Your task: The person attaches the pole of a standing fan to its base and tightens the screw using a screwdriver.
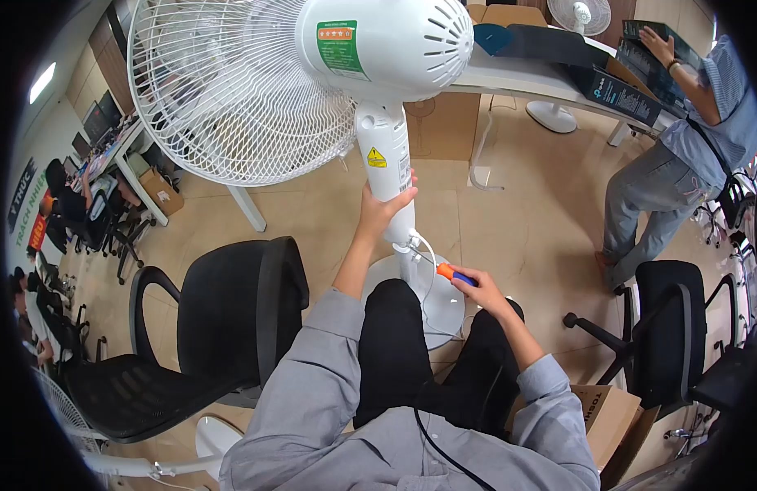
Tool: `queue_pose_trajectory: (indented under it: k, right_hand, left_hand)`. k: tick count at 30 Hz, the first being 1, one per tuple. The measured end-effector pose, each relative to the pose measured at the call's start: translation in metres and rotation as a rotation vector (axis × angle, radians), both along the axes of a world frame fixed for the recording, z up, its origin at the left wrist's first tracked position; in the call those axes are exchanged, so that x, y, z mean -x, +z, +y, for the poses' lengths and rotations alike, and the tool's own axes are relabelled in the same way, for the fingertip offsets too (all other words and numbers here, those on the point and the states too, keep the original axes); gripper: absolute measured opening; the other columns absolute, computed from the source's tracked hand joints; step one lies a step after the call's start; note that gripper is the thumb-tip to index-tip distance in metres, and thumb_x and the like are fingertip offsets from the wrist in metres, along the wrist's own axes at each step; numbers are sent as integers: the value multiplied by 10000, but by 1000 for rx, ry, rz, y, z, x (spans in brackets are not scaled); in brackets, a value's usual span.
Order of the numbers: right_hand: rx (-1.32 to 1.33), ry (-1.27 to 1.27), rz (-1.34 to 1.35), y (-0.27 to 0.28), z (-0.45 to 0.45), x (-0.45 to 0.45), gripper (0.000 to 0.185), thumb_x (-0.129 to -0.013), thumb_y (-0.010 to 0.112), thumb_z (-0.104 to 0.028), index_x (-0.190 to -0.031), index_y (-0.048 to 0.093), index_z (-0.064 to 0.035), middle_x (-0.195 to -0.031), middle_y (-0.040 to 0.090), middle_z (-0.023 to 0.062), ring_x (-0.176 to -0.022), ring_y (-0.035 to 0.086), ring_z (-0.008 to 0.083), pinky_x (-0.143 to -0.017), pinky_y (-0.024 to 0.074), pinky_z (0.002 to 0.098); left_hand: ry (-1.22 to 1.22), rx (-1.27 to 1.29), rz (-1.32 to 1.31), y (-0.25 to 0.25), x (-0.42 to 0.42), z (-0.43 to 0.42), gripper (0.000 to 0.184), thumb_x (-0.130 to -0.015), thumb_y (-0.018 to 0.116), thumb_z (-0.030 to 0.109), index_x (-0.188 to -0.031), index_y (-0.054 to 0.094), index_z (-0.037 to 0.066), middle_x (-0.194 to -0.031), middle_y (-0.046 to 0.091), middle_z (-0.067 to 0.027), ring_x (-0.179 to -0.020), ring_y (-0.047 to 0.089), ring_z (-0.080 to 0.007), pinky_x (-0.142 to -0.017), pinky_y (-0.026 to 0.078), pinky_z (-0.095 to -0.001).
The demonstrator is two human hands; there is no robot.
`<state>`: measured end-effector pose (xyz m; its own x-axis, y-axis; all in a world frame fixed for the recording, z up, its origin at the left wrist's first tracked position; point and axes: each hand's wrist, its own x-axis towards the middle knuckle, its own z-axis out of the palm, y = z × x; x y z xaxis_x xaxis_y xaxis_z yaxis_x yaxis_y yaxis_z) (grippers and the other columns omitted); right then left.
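Observation:
A white standing fan [387, 49] rises in front of me, its wire cage turned to the left. My left hand [384, 204] is wrapped round the fan's neck, below a yellow warning sticker [378, 157]. In my right hand [482, 291] is a screwdriver [456, 275] with an orange and blue handle. Its thin shaft points up and left to the joint where the neck meets the pole [406, 260]; whether the tip sits in a screw is too small to tell. A white cord [432, 250] hangs beside the pole. The round base [440, 315] stands on the floor between my legs.
Black office chairs stand at left [223, 319] and right [671, 327]. A curved white table [509, 78] holds boxes; a person [698, 123] there handles a dark box [665, 57]. A cardboard box [603, 417] sits by my right side. Another fan's parts [215, 438] lie lower left.

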<state>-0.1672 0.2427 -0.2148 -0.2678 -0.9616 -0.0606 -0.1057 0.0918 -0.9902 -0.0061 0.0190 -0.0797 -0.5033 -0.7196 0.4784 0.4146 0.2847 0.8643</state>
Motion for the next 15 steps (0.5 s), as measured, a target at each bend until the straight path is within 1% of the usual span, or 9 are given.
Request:
queue_pose_trajectory:
  k: [1, 2, 4, 7, 9, 10, 13, 14, 15]
  right_hand:
    - [-41, -15, -102, 12, 2, -1, 348, -949, 699, -219, -1257, 691, -56, -830, 644, -1, -609, 538, 88, -566, 442, 253]
    - [-83, -30, -205, 20, 1, -2, 344, -951, 701, -208, -1256, 691, -51, -821, 623, -30, -605, 510, 57, -547, 418, 233]
    - [-96, -78, -296, 21, -2, -2, 351, -942, 714, -200, -1247, 684, -30, -821, 623, -32, -601, 503, 42, -529, 389, 215]
    - [-141, -96, -392, 24, -3, -5, 377, -951, 701, -216, -1254, 658, 3, -829, 640, -16, -568, 477, 33, -492, 360, 200]
    - [-185, -91, -445, 29, -1, -6, 382, -960, 687, -227, -1262, 652, 3, -843, 656, -3, -554, 462, 31, -478, 351, 198]
    - [-180, -73, -435, 25, -2, -5, 403, -978, 658, -268, -1274, 638, 6, -861, 682, 27, -519, 433, 28, -444, 326, 191]
    - [-218, -22, -443, 31, -3, -2, 435, -992, 638, -304, -1291, 625, 11, -873, 700, 50, -493, 420, 31, -418, 306, 187]
    - [-201, -21, -436, 34, -2, -4, 385, -1003, 621, -336, -1166, 648, 11, -837, 690, 52, -470, 400, 27, -398, 292, 184]
    - [-217, -17, -460, 30, -2, -3, 356, -1005, 619, -338, -1111, 642, 1, -827, 683, 48, -469, 396, 26, -398, 292, 185]
  left_hand:
    - [13, 6, 21, 0, 1, 0, 468, -812, 808, 122, -1215, 602, 6, -1116, 683, -107, -1009, 680, -196, -899, 544, -364]
    - [83, 31, 22, -3, 0, 0, 548, -798, 833, 137, -1258, 568, 2, -1136, 674, -114, -1023, 674, -201, -894, 545, -359]
    - [221, 78, 18, -16, 0, 0, 711, -770, 885, 167, -1342, 500, -5, -1176, 656, -126, -1049, 663, -211, -885, 548, -350]
    - [441, 271, -45, -43, 3, 17, 865, -747, 907, 172, -1421, 394, -4, -1219, 625, -142, -1064, 656, -251, -897, 543, -376]
    - [442, 275, -38, -55, 2, 22, 892, -742, 907, 167, -1438, 376, -4, -1243, 612, -151, -1085, 647, -258, -911, 537, -380]
    - [443, 274, -34, -61, 2, 25, 906, -739, 907, 165, -1446, 368, -4, -1254, 605, -156, -1095, 643, -262, -918, 533, -382]
    - [421, 189, -110, -73, -2, 29, 908, -738, 902, 157, -1453, 364, 5, -1277, 599, -164, -1099, 641, -247, -928, 528, -373]
    - [411, 187, -115, -75, -3, 27, 912, -738, 899, 153, -1459, 358, 9, -1280, 600, -165, -1092, 644, -244, -922, 529, -369]
    - [401, 184, -121, -76, -4, 26, 916, -739, 895, 149, -1464, 352, 14, -1284, 602, -167, -1084, 647, -241, -917, 531, -365]
